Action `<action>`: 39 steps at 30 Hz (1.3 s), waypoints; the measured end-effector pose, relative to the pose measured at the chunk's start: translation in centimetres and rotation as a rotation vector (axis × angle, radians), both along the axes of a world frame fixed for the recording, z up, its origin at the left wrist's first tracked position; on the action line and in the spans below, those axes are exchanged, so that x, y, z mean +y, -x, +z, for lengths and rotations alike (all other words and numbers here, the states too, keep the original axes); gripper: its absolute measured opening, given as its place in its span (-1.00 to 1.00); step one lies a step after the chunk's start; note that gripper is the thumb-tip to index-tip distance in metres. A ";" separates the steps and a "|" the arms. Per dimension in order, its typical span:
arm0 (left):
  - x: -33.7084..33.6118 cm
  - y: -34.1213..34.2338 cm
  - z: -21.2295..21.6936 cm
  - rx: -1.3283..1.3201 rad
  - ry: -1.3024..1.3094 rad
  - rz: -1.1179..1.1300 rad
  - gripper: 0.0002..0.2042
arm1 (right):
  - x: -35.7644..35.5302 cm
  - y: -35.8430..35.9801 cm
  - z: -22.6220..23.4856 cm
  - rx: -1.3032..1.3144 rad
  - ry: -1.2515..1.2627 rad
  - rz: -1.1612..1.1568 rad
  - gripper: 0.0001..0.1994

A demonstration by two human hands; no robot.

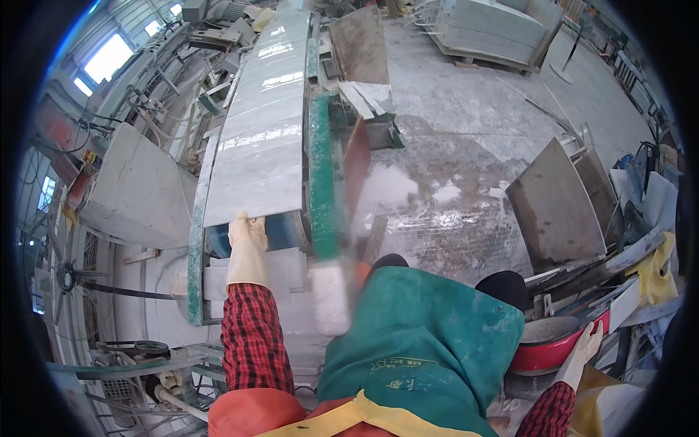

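My left hand (248, 239), in a pale glove, is closed on the near edge of a light grey stone slab (255, 191). The slab lies at the near end of a row of glossy slabs on a long conveyor (318, 175) with green side rails. Under that edge a dark blue belt roller (284, 231) shows. Far to the right, my gloved right hand (580, 355) is beside a red basin (542, 357), its fingers stretched toward the rim and a small pale tile (625, 304). Whether they touch either is hard to tell.
A large pale slab (142, 189) leans left of the conveyor. Brown-grey boards (557, 204) and scrap pieces lean at the right. A stack of slabs (488, 33) stands far back. The concrete floor (459, 153) is wet and stained. My green apron (415, 342) fills the lower middle.
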State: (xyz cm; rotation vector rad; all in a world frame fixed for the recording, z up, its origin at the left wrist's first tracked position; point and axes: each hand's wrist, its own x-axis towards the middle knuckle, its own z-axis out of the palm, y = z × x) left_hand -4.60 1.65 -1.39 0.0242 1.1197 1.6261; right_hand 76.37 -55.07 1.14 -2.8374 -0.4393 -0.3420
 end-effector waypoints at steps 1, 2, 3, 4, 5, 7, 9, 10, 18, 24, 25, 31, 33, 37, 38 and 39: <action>0.0 -1.4 0.5 0.045 -0.042 0.014 -0.71 | -0.1 0.9 0.4 0.005 0.007 -0.025 -0.47; -0.3 -2.9 0.9 0.090 -0.084 0.028 -0.70 | -0.2 1.3 0.5 0.012 0.014 -0.051 -0.47; -0.7 -4.1 1.4 0.132 -0.120 0.043 -0.68 | -0.5 1.4 0.7 -0.005 0.002 -0.041 -0.46; -1.3 -3.9 2.3 0.182 -0.084 0.037 -0.70 | -0.3 1.2 0.4 -0.014 -0.011 -0.017 -0.46; -1.9 -3.7 3.2 0.231 -0.048 0.030 -0.73 | -0.1 0.9 0.1 -0.022 -0.025 0.004 -0.46; -1.7 -3.0 3.7 0.327 0.059 -0.054 -0.76 | -0.6 1.1 -0.6 -0.045 -0.060 0.020 -0.47; -1.7 0.3 3.4 0.414 0.229 -0.147 -0.79 | 0.1 0.8 -0.9 -0.047 -0.069 0.047 -0.47; -2.2 -1.0 4.7 0.372 0.197 -0.132 -0.77 | 0.0 1.0 -0.8 -0.045 -0.070 0.036 -0.48; -3.5 -1.8 4.3 0.051 0.079 0.025 -0.68 | 0.9 3.0 0.4 -0.020 -0.061 0.020 -0.50; -5.8 -2.4 6.9 0.455 -0.001 -0.055 -0.53 | 4.9 7.1 6.5 -0.114 0.363 -0.025 -0.44; -5.6 -2.8 7.0 0.599 -0.006 -0.065 -0.49 | 4.9 6.6 6.2 -0.156 0.355 -0.044 -0.44; -5.5 -9.4 3.1 1.317 -0.554 -0.299 -0.54 | 5.5 2.1 4.8 -0.212 0.266 -0.095 -0.43; -6.9 -13.9 4.9 1.621 -0.623 -0.456 -0.54 | 6.0 2.1 5.6 -0.202 0.252 -0.132 -0.44; -7.1 -18.5 5.0 1.827 -0.755 -0.656 -0.50 | 5.6 -0.6 4.1 -0.214 0.169 -0.148 -0.46; -6.8 -19.0 4.8 1.906 -0.774 -0.682 -0.47 | 5.3 -1.2 3.7 -0.208 0.138 -0.135 -0.47; -6.4 -19.1 4.2 1.991 -0.760 -0.656 -0.48 | 5.6 -1.0 3.7 -0.186 0.123 -0.117 -0.50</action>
